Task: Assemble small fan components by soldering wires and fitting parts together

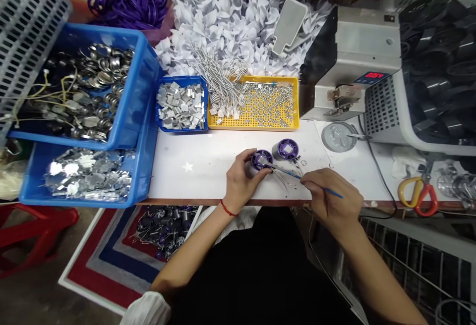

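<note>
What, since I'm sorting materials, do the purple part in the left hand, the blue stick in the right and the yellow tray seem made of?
Purple part: probably moulded plastic, slight sheen, from its even colour and spoked form. Blue stick: smooth; plastic or painted wood, uniform blue hides which. Yellow tray: likely satin plastic, given its solid colour.

The left forearm (193, 250) slants up from the lower left to the left hand (238, 181), whose thumb (260, 176) and fingers (245, 155) curve toward each other in a rounded grip. From the lower right, the right forearm (379, 273) angles up and inward, ending in the right hand (332, 198), folded into a pen-like pinch apart from the left.
</note>
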`<state>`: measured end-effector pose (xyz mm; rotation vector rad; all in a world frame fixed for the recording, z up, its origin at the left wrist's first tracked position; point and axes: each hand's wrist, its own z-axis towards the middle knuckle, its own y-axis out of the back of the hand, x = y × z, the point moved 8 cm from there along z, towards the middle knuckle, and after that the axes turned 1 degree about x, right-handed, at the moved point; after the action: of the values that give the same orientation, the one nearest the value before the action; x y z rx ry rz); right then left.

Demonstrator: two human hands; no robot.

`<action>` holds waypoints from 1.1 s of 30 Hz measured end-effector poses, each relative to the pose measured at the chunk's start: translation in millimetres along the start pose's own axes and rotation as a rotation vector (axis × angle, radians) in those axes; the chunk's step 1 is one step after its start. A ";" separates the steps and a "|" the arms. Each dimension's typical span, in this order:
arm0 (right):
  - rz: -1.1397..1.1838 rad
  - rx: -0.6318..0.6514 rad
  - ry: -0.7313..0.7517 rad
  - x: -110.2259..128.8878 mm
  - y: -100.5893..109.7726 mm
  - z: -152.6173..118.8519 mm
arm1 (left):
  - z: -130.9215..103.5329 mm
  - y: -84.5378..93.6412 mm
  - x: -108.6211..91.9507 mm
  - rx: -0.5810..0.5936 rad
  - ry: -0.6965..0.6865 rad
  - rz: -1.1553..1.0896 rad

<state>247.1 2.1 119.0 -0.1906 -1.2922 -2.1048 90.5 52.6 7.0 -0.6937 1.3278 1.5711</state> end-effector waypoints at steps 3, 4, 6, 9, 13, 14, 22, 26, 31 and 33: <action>-0.006 -0.016 -0.007 -0.5 0.5 -1.4 | -0.1 -0.1 0.2 0.000 0.003 0.004; -0.007 -0.021 -0.010 -0.6 0.7 -1.7 | -0.2 -0.2 0.4 0.000 0.004 0.003; -0.004 -0.031 -0.021 -1.1 1.1 -2.6 | -0.3 -0.2 0.5 -0.001 0.004 0.000; 0.017 -0.060 -0.031 -1.6 1.6 -6.1 | -0.4 0.3 -0.1 -0.010 -0.008 -0.006; 0.049 -0.105 -0.038 -1.7 -2.3 -12.9 | -0.8 0.1 -0.1 -0.012 -0.016 -0.001; 0.061 -0.123 -0.040 -1.7 -3.2 -14.2 | -0.9 -0.1 0.2 -0.010 -0.014 -0.002; 0.115 -0.080 0.053 5.9 -6.7 -12.1 | -1.2 0.7 -0.9 -0.027 -0.044 0.004; 0.138 -0.077 0.072 4.3 -3.7 -17.4 | -1.5 -0.6 -1.0 -0.017 -0.052 0.020; 0.143 -0.089 0.105 3.4 -3.8 -21.7 | -1.5 -0.6 -0.4 -0.017 -0.045 0.021; 0.143 -0.097 0.113 2.7 -3.3 -22.2 | -1.4 -0.4 -0.5 -0.021 -0.046 0.014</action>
<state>247.5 -16.8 106.5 -0.1971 -1.0799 -2.0275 90.8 51.1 6.8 -0.6585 1.2869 1.6048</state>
